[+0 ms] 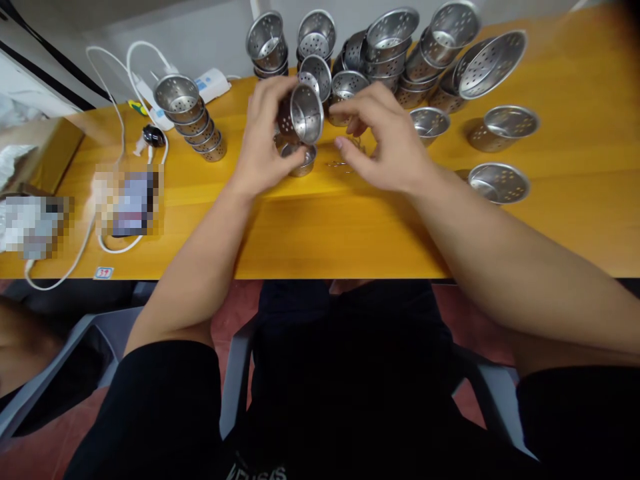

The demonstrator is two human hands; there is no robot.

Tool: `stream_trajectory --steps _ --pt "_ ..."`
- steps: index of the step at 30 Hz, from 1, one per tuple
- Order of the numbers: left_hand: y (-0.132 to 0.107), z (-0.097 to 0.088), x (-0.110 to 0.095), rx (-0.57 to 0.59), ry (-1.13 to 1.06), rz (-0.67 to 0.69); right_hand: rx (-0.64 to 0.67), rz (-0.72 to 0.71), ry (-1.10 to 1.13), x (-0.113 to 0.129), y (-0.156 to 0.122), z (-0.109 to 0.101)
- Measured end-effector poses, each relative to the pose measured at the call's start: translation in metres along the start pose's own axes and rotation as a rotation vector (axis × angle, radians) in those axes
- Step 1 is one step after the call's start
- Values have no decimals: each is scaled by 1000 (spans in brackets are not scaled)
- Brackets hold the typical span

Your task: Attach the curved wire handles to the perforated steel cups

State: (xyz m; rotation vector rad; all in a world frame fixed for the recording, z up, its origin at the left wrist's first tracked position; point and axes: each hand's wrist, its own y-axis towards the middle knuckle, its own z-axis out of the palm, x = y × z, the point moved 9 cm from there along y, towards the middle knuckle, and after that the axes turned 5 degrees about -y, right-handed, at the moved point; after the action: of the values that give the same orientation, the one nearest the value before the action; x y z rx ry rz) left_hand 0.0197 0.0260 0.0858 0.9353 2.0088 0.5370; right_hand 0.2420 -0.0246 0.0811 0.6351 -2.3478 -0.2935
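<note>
My left hand [267, 137] is closed around a perforated metal cup [307, 117], tilted with its mouth toward the right. Just below it, a small metal cup [303, 163] stands on the table, partly hidden by my thumb and the held cup. My right hand [385, 137] hovers to the right of the held cup, thumb and fingers apart, with nothing visible between them. Under its fingertips lie some thin wire pieces [343, 164], too small to make out clearly.
Several stacks of perforated cups [393, 50] line the wall. Another stack [183, 107] leans at left. Single cups [500, 183] stand at right. White cables, a power strip [213, 83], a blurred-out device [133, 203] and a cardboard box [55, 153] occupy the left side of the wooden table [340, 233].
</note>
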Motion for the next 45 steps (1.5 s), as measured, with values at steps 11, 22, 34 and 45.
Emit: stream_trajectory --steps 11,22,34,45 --pt "-1 28 -9 142 -14 -140 153 -35 -35 9 2 28" --pt "-2 28 -8 164 -33 -102 147 -19 -95 -2 3 32" --pt "-3 38 -4 233 -14 -29 35 -8 61 -8 7 13" --pt "1 28 1 156 -25 -114 -128 2 176 -19 10 5"
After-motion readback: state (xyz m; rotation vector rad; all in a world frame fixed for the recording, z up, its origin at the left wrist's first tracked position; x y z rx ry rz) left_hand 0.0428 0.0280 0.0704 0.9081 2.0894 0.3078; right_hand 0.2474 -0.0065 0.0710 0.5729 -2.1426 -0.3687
